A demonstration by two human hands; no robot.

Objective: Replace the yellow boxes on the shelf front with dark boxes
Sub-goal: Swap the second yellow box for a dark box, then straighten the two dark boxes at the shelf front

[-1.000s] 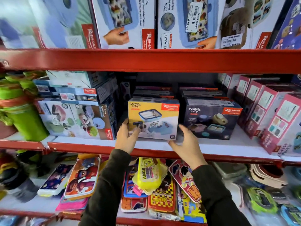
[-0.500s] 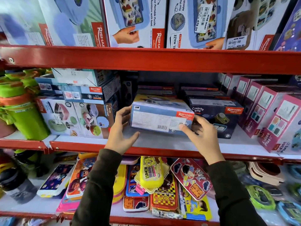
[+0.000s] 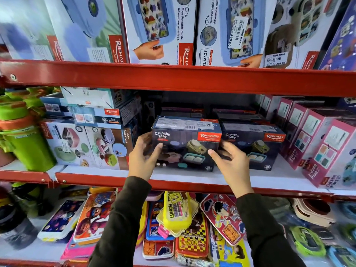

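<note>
A dark "Crunchy bite" box [image 3: 185,145] stands upright at the front of the middle shelf [image 3: 96,179]. My left hand [image 3: 143,158] grips its left side, thumb on the front face. My right hand [image 3: 231,162] holds its lower right corner with the fingers spread. Touching it on the right is a second dark box [image 3: 254,149] of the same kind. More dark boxes [image 3: 183,110] lie stacked behind in the shadow. No yellow box shows on this shelf.
Stacked lunch-set boxes [image 3: 86,145] and green bottles [image 3: 25,143] crowd the left; slanted pink boxes [image 3: 317,143] fill the right. The red upper shelf beam [image 3: 173,78] hangs close above. Colourful lunch boxes [image 3: 177,211] cover the lower shelf.
The yellow box that stood at the shelf front was tipped up and is gone from view. A dark box now stands in its place between both hands.
</note>
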